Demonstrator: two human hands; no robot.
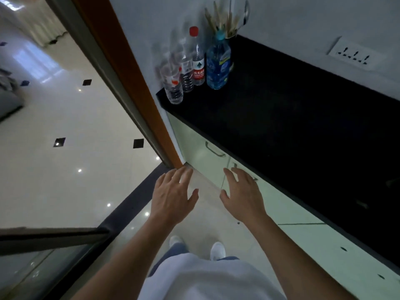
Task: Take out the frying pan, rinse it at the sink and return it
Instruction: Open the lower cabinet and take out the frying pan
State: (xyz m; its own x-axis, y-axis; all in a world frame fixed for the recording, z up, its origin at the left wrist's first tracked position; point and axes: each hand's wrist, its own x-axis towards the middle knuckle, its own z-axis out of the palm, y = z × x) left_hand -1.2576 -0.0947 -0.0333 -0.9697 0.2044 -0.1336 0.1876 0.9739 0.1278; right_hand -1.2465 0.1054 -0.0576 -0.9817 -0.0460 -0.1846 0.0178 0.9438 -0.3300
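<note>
Left hand (pixel 173 195) and right hand (pixel 242 195) are held with fingers spread and relaxed, nothing grasped, before the closed cabinet doors (pixel 201 152) under the black countertop (pixel 281 126). One door handle (pixel 255 179) is partly hidden by the right hand. The frying pan cannot be located; the far bottles (pixel 194 68) are blurred.

Both hands, left (pixel 173 197) and right (pixel 242 195), spread before pale cabinet doors (pixel 207 156)

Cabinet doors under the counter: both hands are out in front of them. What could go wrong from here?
1. The clear bottle stands at the corner of the counter, above the cabinet doors; a jolt could tip it off.
2. No frying pan is in view, so the right hand may open the wrong door.
</note>
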